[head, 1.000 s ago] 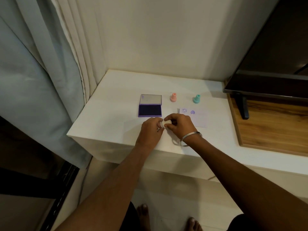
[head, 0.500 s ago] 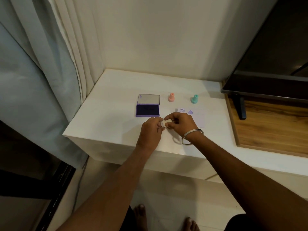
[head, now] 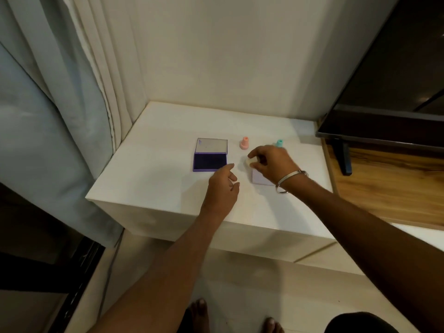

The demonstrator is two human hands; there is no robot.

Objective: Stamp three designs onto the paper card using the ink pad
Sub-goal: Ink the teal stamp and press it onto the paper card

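An open purple ink pad point(head: 210, 161) lies on the white cabinet top point(head: 153, 169), its lid tilted back. A pink stamp point(head: 244, 143) stands upright to its right, and a teal stamp point(head: 279, 143) peeks out behind my right hand. My right hand point(head: 271, 162) pinches a small cream stamp point(head: 248, 162) above the pale lilac paper card point(head: 260, 179), which it mostly covers. My left hand point(head: 222, 186) hovers just below the ink pad with fingers relaxed, holding nothing. The prints on the card are hidden.
A dark TV screen point(head: 389, 92) on a black foot point(head: 343, 159) stands on a wooden surface point(head: 389, 188) to the right. Curtains point(head: 72, 92) hang at the left beside the wall. My bare feet show on the floor below.
Both hands held the cream stamp together near the front edge. Now my right hand has carried it back and right over the card, and my left hand has let go.
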